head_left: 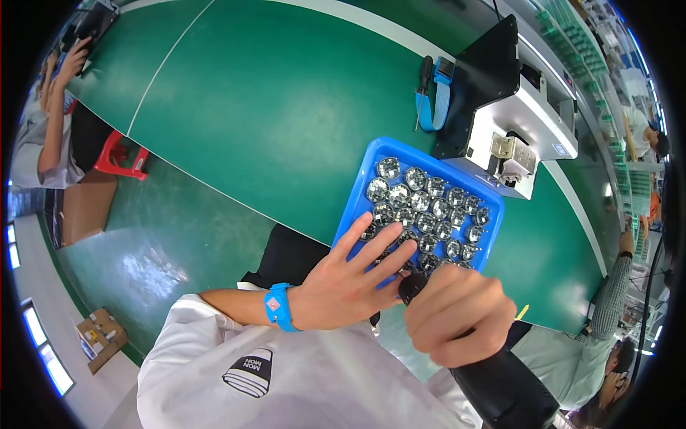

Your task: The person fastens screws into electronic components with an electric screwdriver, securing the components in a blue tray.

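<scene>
Head view: at the upper left of the frame, a co-worker's hand [73,63] is well apart from the wearer's work, with a red stool [123,156] below it. Near the centre, the left hand [341,277], a blue wristband [279,306] at its wrist, reaches up and right over the lower left of a blue tray [359,182]. Three of its fingers are stretched out and spread; its thumb side is partly hidden, so I cannot tell whether it pinches anything or touches what lies beneath. The tray, right of centre, holds faceted silvery pieces [420,201], mostly up and right of the left hand's fingers. Above the tray lie a screwdriver [426,75] and a blue strap [443,100]. At the lower right, the right hand [461,314] is clenched around a black tool [504,393], whose long axis slants from lower right to upper left, its narrow end beside the left fingertips. From this fist the pieces lie up and slightly left; the left hand, overlapping them in view, is nearer. A black-and-white machine [486,86] stands at the upper right, just beyond the tray.
</scene>
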